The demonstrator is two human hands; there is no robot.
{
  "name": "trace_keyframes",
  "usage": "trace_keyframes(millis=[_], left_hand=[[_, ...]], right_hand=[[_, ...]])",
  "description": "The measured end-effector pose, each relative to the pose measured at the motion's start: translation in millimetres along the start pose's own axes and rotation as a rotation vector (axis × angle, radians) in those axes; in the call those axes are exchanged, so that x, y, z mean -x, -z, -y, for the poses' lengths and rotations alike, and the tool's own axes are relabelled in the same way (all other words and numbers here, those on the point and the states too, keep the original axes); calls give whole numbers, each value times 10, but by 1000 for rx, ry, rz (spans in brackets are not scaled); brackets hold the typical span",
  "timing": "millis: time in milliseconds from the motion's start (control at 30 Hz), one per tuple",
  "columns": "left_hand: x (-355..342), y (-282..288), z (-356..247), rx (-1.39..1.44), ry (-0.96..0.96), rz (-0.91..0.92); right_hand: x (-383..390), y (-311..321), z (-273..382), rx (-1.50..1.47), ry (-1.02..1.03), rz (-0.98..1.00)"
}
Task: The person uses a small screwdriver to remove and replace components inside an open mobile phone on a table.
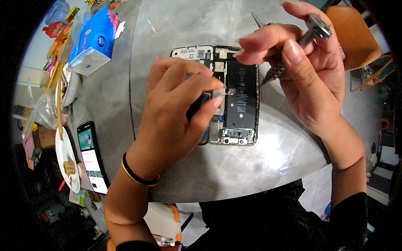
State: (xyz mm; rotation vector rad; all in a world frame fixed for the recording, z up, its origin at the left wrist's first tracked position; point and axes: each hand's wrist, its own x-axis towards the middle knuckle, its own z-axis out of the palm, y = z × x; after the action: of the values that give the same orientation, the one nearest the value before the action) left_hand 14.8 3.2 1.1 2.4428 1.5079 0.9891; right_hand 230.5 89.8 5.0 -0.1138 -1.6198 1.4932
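Note:
An opened smartphone lies on the grey table. Its black battery (pixel 242 94) and bare inner parts show on the right half. Part of the other half, with a white upper edge (pixel 190 52), is hidden under my left hand (pixel 173 94). That hand's thumb and index finger are curled close together over a silvery plate in the middle of the phone; whatever they pinch is too small to make out. Above the phone's right edge, my right hand (pixel 307 69) is closed around a screwdriver (pixel 310 37) with a silver round cap and a patterned grip, its tip slanting down toward the phone.
Left of me lie a lit phone (pixel 90 157), a white plate with food scraps (pixel 65 152) and a blue tissue pack (pixel 98 39). Thin metal tweezers or a similar tool (pixel 256 19) lie beyond the opened phone. A brown chair (pixel 354 37) stands at the right.

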Motion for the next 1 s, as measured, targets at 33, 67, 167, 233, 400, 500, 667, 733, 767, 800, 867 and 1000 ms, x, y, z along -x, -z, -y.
trace_keyframes(millis=[33, 67, 167, 233, 400, 500, 667, 733, 767, 800, 867, 1000], left_hand=[[3, 1, 9, -10, 2, -21], [7, -6, 28, -20, 4, -41], [13, -13, 66, -29, 11, -90], [18, -18, 82, -26, 20, -115], [27, -19, 91, -29, 43, -133], [17, 5, 86, -43, 56, -126], [20, 1, 87, -2, 156, -201], [20, 9, 97, 23, 186, -221], [21, 12, 96, 36, 198, -237], [23, 15, 96, 48, 211, -252], [26, 16, 106, 105, 232, -263], [60, 4, 164, 230, 328, -294]], right_hand=[[-8, -18, -9, 6, -2, 5], [-22, -44, -16, 8, -11, 10], [-40, -84, -27, 77, -14, 39], [-57, -94, -47, 94, -8, 65], [-81, -108, -94, 114, 4, 78], [-40, -145, -23, 234, -119, 78], [-41, -92, 27, 686, -113, 157], [-57, -58, 82, 759, -69, 198], [-59, -45, 102, 794, -46, 220], [-50, -38, 94, 753, -66, 202], [-28, -31, 79, 677, -105, 164], [-25, -91, 92, 572, -165, 76]])
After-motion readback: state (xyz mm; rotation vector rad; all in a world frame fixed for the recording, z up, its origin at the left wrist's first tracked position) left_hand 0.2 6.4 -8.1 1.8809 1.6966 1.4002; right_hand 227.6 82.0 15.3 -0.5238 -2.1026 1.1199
